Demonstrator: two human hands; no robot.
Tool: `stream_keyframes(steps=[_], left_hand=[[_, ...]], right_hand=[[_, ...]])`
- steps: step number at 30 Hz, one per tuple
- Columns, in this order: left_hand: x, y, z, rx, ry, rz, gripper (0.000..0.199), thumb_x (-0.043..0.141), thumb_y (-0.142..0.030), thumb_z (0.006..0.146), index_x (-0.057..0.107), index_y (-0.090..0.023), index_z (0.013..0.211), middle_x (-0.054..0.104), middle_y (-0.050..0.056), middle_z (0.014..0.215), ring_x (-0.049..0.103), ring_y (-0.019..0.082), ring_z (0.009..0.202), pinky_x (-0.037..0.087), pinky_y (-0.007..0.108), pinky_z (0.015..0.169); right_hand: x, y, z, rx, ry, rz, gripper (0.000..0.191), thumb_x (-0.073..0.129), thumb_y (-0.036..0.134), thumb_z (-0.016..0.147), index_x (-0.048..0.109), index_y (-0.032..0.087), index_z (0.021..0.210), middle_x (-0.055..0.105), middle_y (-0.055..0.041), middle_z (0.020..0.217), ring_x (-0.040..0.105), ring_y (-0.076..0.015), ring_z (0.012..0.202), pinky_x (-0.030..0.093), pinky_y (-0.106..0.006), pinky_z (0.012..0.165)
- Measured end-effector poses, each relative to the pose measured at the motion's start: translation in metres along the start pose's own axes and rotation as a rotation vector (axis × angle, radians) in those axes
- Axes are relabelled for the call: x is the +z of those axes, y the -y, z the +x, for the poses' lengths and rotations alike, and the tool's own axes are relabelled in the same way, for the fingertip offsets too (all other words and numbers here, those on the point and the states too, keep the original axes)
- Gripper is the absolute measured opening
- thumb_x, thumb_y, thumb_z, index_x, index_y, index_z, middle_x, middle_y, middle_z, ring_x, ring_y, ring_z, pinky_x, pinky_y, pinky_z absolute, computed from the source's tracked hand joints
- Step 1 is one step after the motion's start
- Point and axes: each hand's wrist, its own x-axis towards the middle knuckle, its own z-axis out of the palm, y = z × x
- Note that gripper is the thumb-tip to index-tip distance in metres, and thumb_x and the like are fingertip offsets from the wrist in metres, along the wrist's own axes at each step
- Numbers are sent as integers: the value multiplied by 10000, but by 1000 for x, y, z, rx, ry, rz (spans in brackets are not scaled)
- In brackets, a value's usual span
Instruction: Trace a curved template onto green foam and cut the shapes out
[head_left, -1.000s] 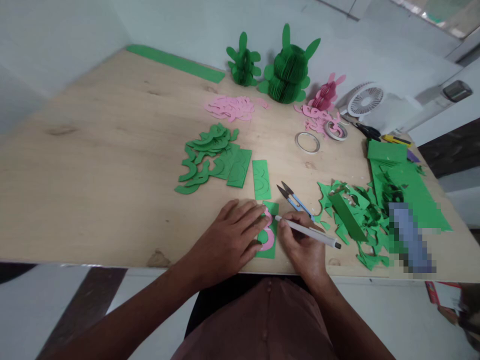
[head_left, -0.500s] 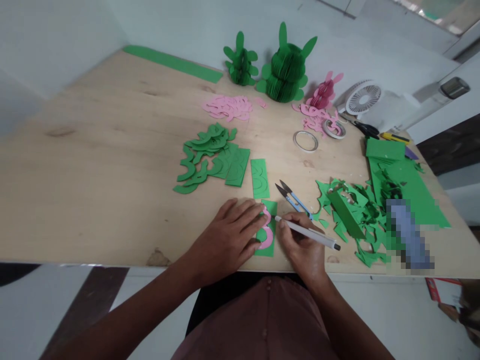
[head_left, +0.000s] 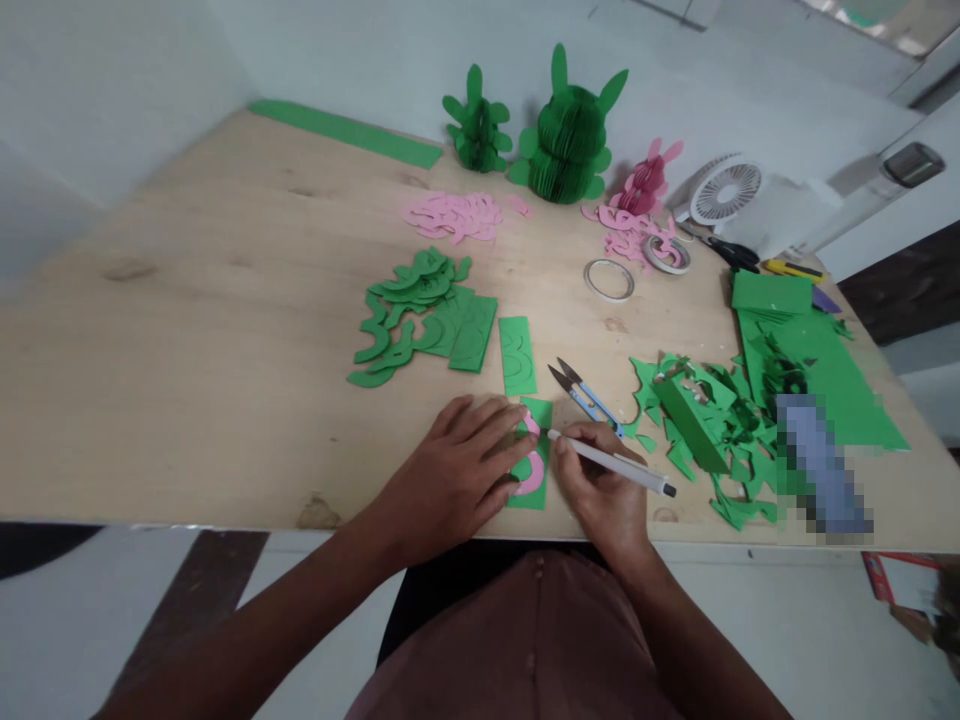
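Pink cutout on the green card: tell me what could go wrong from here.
The pink cutout could slip on the green card if the left hand eases its press.
The left fingers cover part of its edge, so the pen might bump them.
The snips lie blades apart near the right hand, which could knock them.

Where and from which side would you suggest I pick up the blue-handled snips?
I'd pinch the snips by the blue handles, coming from the near right. They lie flat, with their dark blades apart and pointing away to the left, so that approach should keep fingers clear of the tips.
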Motion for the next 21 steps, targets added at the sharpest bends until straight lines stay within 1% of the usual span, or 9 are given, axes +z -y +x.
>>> stream_keyframes(steps=[12, 21], left_hand=[[0, 1, 0, -4, 30, -5, 394, 459, -311, 899, 519, -238, 1281, 464, 82, 1404, 305, 265, 1345, 183, 509, 1108], [-2, 1, 1, 18, 31, 3, 389, 468, -275, 888, 532, -233, 1270, 478, 92, 1392, 327, 275, 1330, 221, 509, 1094]], right_hand=[[-1, 2, -1, -12, -2, 24, 43, 576, 198, 824, 609, 190, 797, 625, -6, 680, 570, -138, 590, 470, -257, 566], [-2, 2, -1, -15, 13, 9, 48, 561, 213, 827, 602, 199, 807, 627, -14, 688, 583, -149, 608, 482, -269, 580]])
